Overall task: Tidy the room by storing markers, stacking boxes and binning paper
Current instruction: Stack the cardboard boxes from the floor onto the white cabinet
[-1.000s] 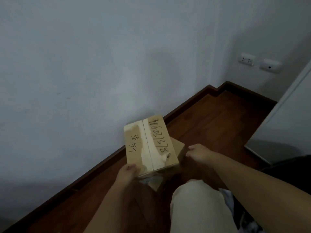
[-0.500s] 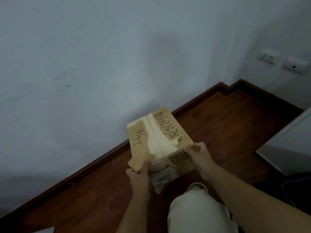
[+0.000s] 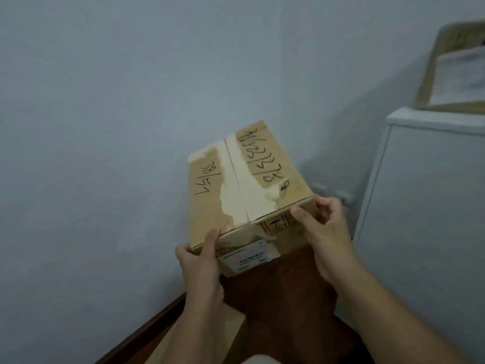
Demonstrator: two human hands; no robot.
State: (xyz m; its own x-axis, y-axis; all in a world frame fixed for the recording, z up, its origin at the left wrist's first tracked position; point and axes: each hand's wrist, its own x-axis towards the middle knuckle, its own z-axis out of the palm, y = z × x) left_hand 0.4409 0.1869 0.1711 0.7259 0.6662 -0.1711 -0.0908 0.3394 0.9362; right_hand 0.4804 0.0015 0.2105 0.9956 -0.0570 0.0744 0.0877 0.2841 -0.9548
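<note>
While clear of the floor [image 3: 275, 298], cardboard box [image 3: 246, 185] clamped: left hand [image 3: 200, 266] at 7 o'clock corner, right hand [image 3: 325, 232] at 4 o'clock.

Two hands hold a brown box [image 3: 246, 185] up in the air near the blue wall [image 3: 105, 101]. The left hand [image 3: 200, 269] grips its near left corner. The right hand [image 3: 325, 237] grips the near right corner. Black writing covers the top.
</note>
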